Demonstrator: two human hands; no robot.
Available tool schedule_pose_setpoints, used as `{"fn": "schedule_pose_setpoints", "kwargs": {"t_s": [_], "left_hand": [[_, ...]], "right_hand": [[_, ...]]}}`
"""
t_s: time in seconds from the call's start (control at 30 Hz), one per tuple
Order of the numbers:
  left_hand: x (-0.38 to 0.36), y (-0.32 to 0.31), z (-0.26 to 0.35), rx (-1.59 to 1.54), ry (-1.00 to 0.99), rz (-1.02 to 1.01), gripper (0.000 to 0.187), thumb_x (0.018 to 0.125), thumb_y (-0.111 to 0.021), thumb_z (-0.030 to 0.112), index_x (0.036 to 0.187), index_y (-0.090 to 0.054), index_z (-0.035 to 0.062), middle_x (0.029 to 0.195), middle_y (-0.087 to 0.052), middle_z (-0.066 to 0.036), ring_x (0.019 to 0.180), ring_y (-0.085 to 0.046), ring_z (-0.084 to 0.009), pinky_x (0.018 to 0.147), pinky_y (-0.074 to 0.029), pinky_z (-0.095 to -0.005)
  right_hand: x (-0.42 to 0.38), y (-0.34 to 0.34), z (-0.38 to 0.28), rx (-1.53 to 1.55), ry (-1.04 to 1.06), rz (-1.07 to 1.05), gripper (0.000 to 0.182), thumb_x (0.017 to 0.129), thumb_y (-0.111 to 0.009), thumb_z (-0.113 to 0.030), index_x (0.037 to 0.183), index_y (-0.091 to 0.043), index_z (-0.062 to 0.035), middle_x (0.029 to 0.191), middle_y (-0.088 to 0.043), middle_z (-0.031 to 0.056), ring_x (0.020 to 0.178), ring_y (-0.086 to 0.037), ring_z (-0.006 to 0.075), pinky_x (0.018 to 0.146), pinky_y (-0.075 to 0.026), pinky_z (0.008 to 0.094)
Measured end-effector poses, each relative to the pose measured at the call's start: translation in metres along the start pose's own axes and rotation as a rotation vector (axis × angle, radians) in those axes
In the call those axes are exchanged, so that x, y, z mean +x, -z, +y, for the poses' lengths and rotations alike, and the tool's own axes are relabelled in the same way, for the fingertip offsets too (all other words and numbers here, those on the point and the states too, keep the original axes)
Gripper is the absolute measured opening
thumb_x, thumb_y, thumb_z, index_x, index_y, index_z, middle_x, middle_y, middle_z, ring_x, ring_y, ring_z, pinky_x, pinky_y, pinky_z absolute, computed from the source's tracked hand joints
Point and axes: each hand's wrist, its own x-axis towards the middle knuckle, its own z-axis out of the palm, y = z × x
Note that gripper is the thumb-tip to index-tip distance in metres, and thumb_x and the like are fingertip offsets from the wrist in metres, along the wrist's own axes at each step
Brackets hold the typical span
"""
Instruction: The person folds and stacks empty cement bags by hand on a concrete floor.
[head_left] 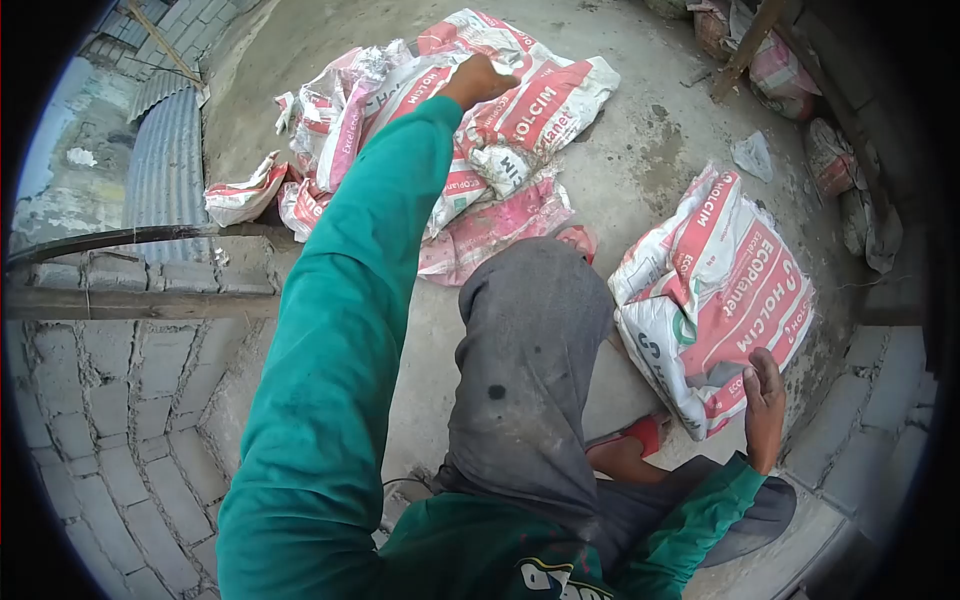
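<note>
My left arm stretches forward to a heap of crumpled red-and-white cement bags point(540, 115). There my left hand point(481, 82) is closed, its fingers curled down on the upper part of a bag in the heap. To my right, a separate cement bag point(735, 290) lies flattened on the floor, its red print facing up. Just beside that bag's lower right edge, my right hand point(765, 405) is raised with thumb and fingers apart and nothing in it.
Concrete block walls point(130, 400) stand on the left and at the lower right. A corrugated metal sheet point(168, 160) leans at the far left. Filled sacks point(780, 75) and a wooden post point(748, 50) line the right. A plastic scrap point(752, 155) lies on the concrete floor point(655, 90).
</note>
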Motion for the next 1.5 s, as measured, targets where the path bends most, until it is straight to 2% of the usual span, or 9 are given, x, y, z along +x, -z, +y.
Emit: {"fn": "schedule_pose_setpoints", "kwargs": {"t_s": [0.17,0.27,0.53,0.67,1.0,1.07,1.23,1.37,1.5], "left_hand": [[-0.127,-0.119,-0.132,-0.172,0.428,-0.414,0.078,0.068,-0.087,0.058,0.096,-0.07,-0.0137,0.102,-0.071,-0.031,0.095,-0.071,-0.0369,0.078,-0.055,-0.0435],[-0.164,-0.195,-0.123,-0.603,0.519,0.067,0.075,0.071,-0.089,0.047,0.1,-0.064,-0.0171,0.098,-0.071,-0.026,0.077,-0.069,-0.0283,0.071,-0.054,-0.0405],[-0.112,-0.177,-0.066,-0.975,0.906,0.016,0.031,0.083,-0.078,0.018,0.09,-0.065,-0.0094,0.078,-0.068,-0.016,0.064,-0.062,-0.0211,0.053,-0.047,-0.0376],[-0.056,-0.131,-0.025,-0.487,0.217,0.04,0.022,0.086,-0.068,0.011,0.099,-0.067,-0.0059,0.086,-0.071,-0.013,0.073,-0.065,-0.0201,0.07,-0.053,-0.0368],[0.032,0.06,0.201,-0.608,-0.363,-0.001,0.021,0.093,-0.067,0.013,0.106,-0.067,-0.0035,0.089,-0.071,-0.007,0.076,-0.064,-0.0157,0.076,-0.052,-0.0329],[0.015,0.07,0.267,-0.622,-0.665,-0.021,0.034,0.089,-0.069,0.024,0.116,-0.071,0.0021,0.104,-0.072,-0.022,0.098,-0.07,-0.0349,0.089,-0.055,-0.0426],[-0.139,0.017,0.397,-0.491,-1.275,0.008,0.016,0.091,-0.064,0.009,0.101,-0.056,-0.0008,0.095,-0.06,-0.015,0.091,-0.062,-0.0334,0.076,-0.051,-0.0439],[-0.283,-0.086,0.397,-0.164,-1.307,-0.69,0.03,0.088,-0.067,0.012,0.116,-0.06,0.0023,0.116,-0.061,-0.015,0.111,-0.061,-0.0372,0.085,-0.055,-0.0475],[-0.321,-0.172,0.361,0.052,-1.131,-0.786,0.051,0.088,-0.073,0.031,0.128,-0.058,0.0031,0.131,-0.057,-0.019,0.124,-0.054,-0.0376,0.098,-0.047,-0.06]], "right_hand": [[-0.028,0.057,-0.027,0.07,-0.052,-0.013,0.047,0.102,-0.063,-0.026,0.136,-0.055,0.0058,0.126,-0.065,0.0159,0.118,-0.061,0.0234,0.104,-0.046,0.0352],[-0.036,0.091,-0.016,-0.09,-0.145,-0.02,0.043,0.102,-0.063,-0.026,0.132,-0.057,0.005,0.123,-0.065,0.0145,0.114,-0.062,0.0218,0.101,-0.047,0.0339],[-0.043,0.09,0.009,-0.108,-0.109,0.182,0.033,0.102,-0.064,-0.024,0.123,-0.062,0.0024,0.112,-0.068,0.0124,0.108,-0.063,0.019,0.093,-0.051,0.0344],[-0.034,0.066,-0.002,-0.147,-0.105,0.149,0.034,0.101,-0.064,-0.021,0.124,-0.061,0.0045,0.11,-0.069,0.0118,0.101,-0.064,0.0183,0.092,-0.05,0.0331],[-0.018,0.052,-0.004,-0.299,0.03,0.115,0.034,0.098,-0.067,-0.021,0.122,-0.063,0.0033,0.102,-0.071,0.0172,0.088,-0.069,0.0227,0.081,-0.054,0.0349],[-0.018,0.048,-0.01,-0.228,0.049,0.159,0.04,0.097,-0.069,-0.024,0.126,-0.062,0.0025,0.108,-0.07,0.0172,0.089,-0.069,0.0231,0.08,-0.054,0.0348],[-0.014,0.059,-0.015,0.112,-0.013,0.373,0.065,0.096,-0.067,-0.047,0.14,-0.052,-0.0022,0.125,-0.065,0.0186,0.101,-0.067,0.0255,0.087,-0.053,0.0373],[-0.002,0.053,-0.032,0.431,-0.343,0.248,0.086,0.089,-0.063,-0.065,0.146,-0.046,-0.0028,0.133,-0.061,0.0237,0.113,-0.065,0.0313,0.098,-0.049,0.0452],[0.024,-0.013,0.061,-0.296,-0.416,0.143,0.091,0.084,-0.075,-0.05,0.147,-0.038,0.0055,0.136,-0.056,0.0347,0.124,-0.058,0.0464,0.104,-0.047,0.0501]]}}
